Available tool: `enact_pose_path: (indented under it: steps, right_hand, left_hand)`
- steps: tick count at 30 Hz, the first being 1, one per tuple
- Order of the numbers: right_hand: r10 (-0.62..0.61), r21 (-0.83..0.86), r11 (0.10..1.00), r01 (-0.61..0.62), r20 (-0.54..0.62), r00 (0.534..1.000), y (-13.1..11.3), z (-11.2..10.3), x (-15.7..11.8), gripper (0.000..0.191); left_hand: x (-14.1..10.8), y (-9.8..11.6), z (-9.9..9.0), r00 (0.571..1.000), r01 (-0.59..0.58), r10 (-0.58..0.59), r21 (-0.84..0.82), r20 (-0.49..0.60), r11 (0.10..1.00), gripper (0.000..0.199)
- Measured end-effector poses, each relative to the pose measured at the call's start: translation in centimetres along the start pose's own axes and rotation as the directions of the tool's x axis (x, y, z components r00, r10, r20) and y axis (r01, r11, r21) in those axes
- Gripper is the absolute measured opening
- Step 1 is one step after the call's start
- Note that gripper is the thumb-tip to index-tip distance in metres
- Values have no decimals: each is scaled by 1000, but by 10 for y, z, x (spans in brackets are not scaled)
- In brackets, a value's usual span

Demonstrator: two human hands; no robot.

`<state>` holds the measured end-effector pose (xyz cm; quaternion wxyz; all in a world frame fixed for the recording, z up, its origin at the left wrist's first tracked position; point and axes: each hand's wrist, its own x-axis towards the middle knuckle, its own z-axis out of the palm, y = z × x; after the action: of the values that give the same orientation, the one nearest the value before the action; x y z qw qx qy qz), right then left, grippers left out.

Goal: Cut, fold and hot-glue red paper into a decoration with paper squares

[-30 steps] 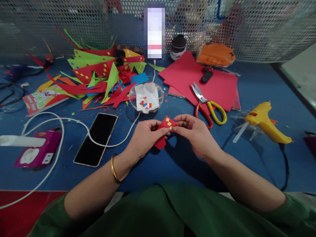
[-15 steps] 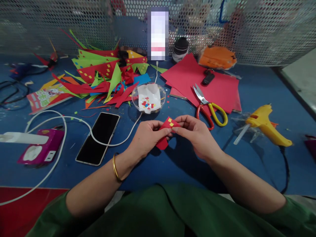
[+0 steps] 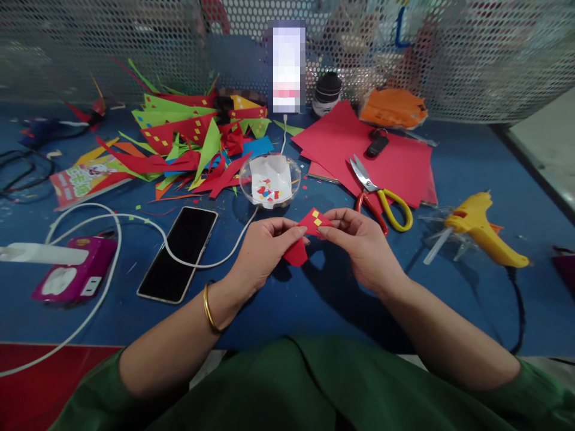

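A small piece of red paper (image 3: 296,254) with yellow squares on it is held between my two hands above the blue table. My left hand (image 3: 266,246) pinches its left part between thumb and fingers, and a red flap hangs below the fingertips. On the other side, the thumb and fingers of my right hand (image 3: 362,242) grip the right corner by the yellow squares. Just beyond the hands stands a clear round dish (image 3: 294,190) with white paper and small coloured paper bits in it. Scissors (image 3: 369,187) with red and yellow handles lie open to the right.
Red sheets (image 3: 404,170) with a black key fob (image 3: 377,143) lie back right. A yellow glue gun (image 3: 487,230) rests far right. Cut paper strips (image 3: 179,131) heap back left. A phone (image 3: 177,257), white cable and purple power block (image 3: 96,263) lie left; a lit screen (image 3: 287,66) stands behind.
The red paper has turned slightly, and its yellow-squared part has shifted a little to the right. Both hands keep their pinch on it. The whole view has tilted slightly.
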<state>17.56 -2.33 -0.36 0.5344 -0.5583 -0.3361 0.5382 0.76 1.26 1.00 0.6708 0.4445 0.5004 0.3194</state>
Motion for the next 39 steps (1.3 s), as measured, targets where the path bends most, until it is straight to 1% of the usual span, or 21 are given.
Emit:
enact_pose_path:
  steps: [4, 7, 12, 17, 25, 30, 35, 39]
  right_hand:
    - [13, 49, 999, -14, 14, 1000, -4, 0, -1, 34]
    - [18, 52, 998, -19, 11, 1000, -4, 0, -2, 34]
    - [3, -7, 1000, -3, 38, 999, 0, 1, -2, 36]
    - [-19, -48, 999, 21, 36, 999, 1, 0, -2, 36]
    - [8, 16, 1000, -8, -8, 1000, 0, 0, -2, 50]
    - [-2, -38, 999, 0, -37, 999, 1, 0, -2, 49]
    - [-40, -74, 996, 40, -6, 999, 2, 0, -3, 51]
    - [-63, -131, 990, 59, -30, 998, -2, 0, -4, 46]
  left_hand:
    - [0, 0, 0, 999, -21, 21, 18, -34, 1000, 20]
    - [0, 0, 0, 998, -34, 36, 33, -46, 999, 19]
    - [-1, -1, 0, 999, -51, 52, 68, -17, 996, 14]
    - [-1, -2, -1, 999, -42, 42, 56, 3, 998, 14]
    - [0, 0, -1, 998, -57, 57, 56, 7, 997, 16]
    - [-1, -1, -1, 998, -49, 47, 80, 30, 996, 17]
    - [-1, -1, -1, 998, -52, 49, 81, 37, 995, 16]
    - [0, -1, -2, 998, -54, 50, 94, 42, 994, 17]
